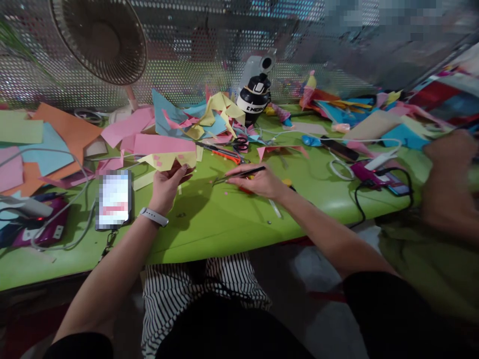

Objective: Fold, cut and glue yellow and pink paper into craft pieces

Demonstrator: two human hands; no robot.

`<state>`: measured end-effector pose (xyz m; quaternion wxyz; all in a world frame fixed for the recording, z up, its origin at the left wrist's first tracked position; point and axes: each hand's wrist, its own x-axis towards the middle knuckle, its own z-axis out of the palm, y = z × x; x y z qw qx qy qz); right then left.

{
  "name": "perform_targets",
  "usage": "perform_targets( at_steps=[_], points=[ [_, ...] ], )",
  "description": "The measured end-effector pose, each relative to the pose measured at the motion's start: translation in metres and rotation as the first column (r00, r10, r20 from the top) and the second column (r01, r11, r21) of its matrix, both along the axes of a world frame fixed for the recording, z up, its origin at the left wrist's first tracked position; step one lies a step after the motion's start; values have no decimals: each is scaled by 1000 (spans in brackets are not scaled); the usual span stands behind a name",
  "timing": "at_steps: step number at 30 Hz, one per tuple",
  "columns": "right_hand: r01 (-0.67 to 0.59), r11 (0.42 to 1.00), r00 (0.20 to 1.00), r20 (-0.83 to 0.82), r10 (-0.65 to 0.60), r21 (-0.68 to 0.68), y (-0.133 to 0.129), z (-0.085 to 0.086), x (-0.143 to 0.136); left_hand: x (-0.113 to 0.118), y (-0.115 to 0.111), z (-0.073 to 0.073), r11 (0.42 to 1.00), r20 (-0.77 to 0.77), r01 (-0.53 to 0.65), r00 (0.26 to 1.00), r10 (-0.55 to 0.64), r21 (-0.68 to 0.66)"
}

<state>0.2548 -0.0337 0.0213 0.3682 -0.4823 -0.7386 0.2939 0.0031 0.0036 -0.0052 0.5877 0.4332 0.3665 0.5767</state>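
My left hand (170, 183) is closed on a cut yellow paper piece (163, 160) that has small pink squares on it. It holds the piece just above the green tabletop. In my right hand (265, 182) is a slim pair of dark-handled tweezers (245, 172), pointing left toward the paper. Near the tips, tiny pink and yellow paper bits are scattered on the table. Behind my hands lie an orange cutter (226, 155) and black-handled scissors (240, 144). Something red and yellow is partly hidden beneath my right hand.
Coloured paper sheets (62, 127) spread over the left and back. A phone (113, 199) lies left of my left forearm. A fan (101, 40) and a black bottle (254, 99) stand behind. Cabled purple devices (368, 174) and another person's arm (449, 184) are on the right.
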Motion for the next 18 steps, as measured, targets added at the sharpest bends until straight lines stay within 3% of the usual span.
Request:
perform_targets(
  at_steps=[4, 12, 18],
  points=[
    [16, 998, 1000, 22, -17, 66, 15, 2, 5, -1, 2, -2, 1000, 7, -5, 1000, 6, -26],
    [-7, 1000, 995, 101, 7, 0, 23, -3, -2, -3, 3, -3, 1000, 10, 24, 1000, -24, -5],
    [7, 1000, 1000, 20, -8, 23, 24, -9, -5, -3, 3, -2, 1000, 3, 20, 1000, -20, -7]
  ],
)
